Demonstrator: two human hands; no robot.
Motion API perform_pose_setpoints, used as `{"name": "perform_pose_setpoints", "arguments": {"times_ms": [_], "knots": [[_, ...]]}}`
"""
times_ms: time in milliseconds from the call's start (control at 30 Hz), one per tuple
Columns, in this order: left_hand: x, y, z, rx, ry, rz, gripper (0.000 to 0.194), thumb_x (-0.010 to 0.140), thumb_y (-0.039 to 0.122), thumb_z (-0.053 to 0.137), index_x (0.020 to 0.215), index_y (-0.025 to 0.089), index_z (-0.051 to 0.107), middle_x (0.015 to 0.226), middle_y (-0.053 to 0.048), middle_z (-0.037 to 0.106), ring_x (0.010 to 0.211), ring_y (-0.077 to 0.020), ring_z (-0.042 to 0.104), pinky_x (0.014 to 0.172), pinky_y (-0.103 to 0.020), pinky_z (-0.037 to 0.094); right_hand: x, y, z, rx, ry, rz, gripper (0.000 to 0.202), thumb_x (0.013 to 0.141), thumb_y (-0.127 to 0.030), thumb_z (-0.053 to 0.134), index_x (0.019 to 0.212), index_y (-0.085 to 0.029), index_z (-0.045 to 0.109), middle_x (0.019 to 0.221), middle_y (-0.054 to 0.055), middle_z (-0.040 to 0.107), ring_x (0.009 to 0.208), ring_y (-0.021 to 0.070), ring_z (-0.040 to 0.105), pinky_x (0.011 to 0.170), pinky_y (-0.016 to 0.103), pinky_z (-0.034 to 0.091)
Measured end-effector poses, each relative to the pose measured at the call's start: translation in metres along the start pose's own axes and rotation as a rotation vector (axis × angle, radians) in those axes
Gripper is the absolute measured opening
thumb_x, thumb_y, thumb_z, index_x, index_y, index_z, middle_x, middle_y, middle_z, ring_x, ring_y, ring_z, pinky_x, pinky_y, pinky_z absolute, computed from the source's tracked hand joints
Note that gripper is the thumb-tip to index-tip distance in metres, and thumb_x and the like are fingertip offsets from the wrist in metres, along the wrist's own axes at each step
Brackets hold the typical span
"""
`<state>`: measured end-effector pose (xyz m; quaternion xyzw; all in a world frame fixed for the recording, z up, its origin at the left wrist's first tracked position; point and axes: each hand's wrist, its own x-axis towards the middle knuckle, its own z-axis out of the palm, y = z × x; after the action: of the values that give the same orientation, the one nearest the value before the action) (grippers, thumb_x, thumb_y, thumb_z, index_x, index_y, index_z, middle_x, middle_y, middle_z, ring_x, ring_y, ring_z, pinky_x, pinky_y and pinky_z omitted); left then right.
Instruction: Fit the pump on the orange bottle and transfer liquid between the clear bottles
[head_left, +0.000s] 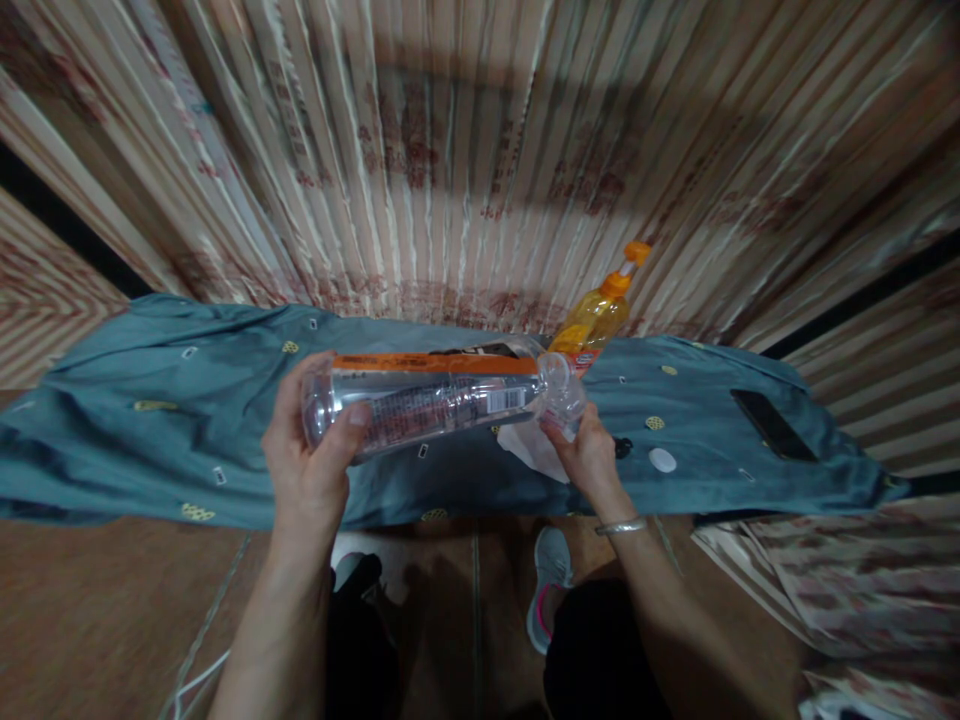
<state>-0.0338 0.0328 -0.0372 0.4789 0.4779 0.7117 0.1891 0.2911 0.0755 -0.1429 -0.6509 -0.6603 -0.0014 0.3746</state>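
Note:
My left hand [315, 440] is closed around the base end of a large clear plastic bottle [442, 400] with an orange and silver label and a barcode. The bottle lies nearly level above the cloth, its neck pointing right. At that neck, my right hand [589, 450] grips a small clear cup-like plastic piece [570, 395]. Whether the piece touches the bottle's mouth, I cannot tell. Beneath my right hand is a white sheet [532, 450], perhaps paper. Just beyond, a pump bottle [596, 315] of yellow-orange liquid leans to the right, its lower part hidden.
A teal patterned cloth [240, 400] covers the narrow table. To the right lie a white disc [662, 460], a small black object [622, 447] and a dark phone [772, 425]. Behind the table hangs a striped curtain [465, 180]. My shoes stand on the brown tiled floor [450, 620].

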Motion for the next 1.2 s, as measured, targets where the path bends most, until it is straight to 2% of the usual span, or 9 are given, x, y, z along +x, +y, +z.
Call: {"name": "perform_pose_setpoints", "arguments": {"times_ms": [100, 567, 933, 1200], "knots": [[-0.0003, 0.0000, 0.0000, 0.008, -0.008, 0.008, 0.052, 0.070, 0.050, 0.082, 0.115, 0.026, 0.073, 0.099, 0.002, 0.070, 0.084, -0.0178, 0.061, 0.076, -0.031, 0.045, 0.0000, -0.0002, 0.0002, 0.001, 0.000, 0.000, 0.058, 0.093, -0.064, 0.050, 0.122, -0.014, 0.055, 0.100, 0.016, 0.073, 0.089, 0.0298, 0.071, 0.075, 0.039, 0.056], [0.0006, 0.0009, 0.0015, -0.040, 0.039, -0.073, 0.057, 0.059, 0.052, 0.088, 0.110, 0.028, 0.077, 0.099, 0.002, 0.073, 0.086, -0.0181, 0.062, 0.079, -0.032, 0.044, -0.0005, -0.0009, -0.0003, -0.001, -0.004, 0.003, 0.061, 0.093, -0.066, 0.047, 0.124, -0.014, 0.055, 0.100, 0.016, 0.073, 0.090, 0.0297, 0.071, 0.076, 0.040, 0.056], [0.0000, -0.0005, 0.0003, 0.051, -0.008, -0.002, 0.055, 0.069, 0.054, 0.079, 0.115, 0.026, 0.072, 0.106, -0.001, 0.071, 0.091, -0.0210, 0.064, 0.081, -0.035, 0.047, 0.0001, -0.0016, -0.0015, -0.001, -0.011, 0.012, 0.059, 0.093, -0.067, 0.048, 0.120, -0.016, 0.055, 0.099, 0.015, 0.073, 0.089, 0.0297, 0.071, 0.074, 0.039, 0.056], [-0.0008, -0.0006, -0.0002, 0.068, -0.019, 0.022, 0.054, 0.071, 0.054, 0.078, 0.117, 0.026, 0.071, 0.108, -0.001, 0.070, 0.092, -0.0214, 0.063, 0.081, -0.035, 0.048, -0.0004, -0.0019, -0.0022, 0.000, -0.022, 0.012, 0.053, 0.092, -0.060, 0.054, 0.122, -0.017, 0.053, 0.102, 0.014, 0.073, 0.092, 0.0301, 0.071, 0.076, 0.039, 0.056]]}}
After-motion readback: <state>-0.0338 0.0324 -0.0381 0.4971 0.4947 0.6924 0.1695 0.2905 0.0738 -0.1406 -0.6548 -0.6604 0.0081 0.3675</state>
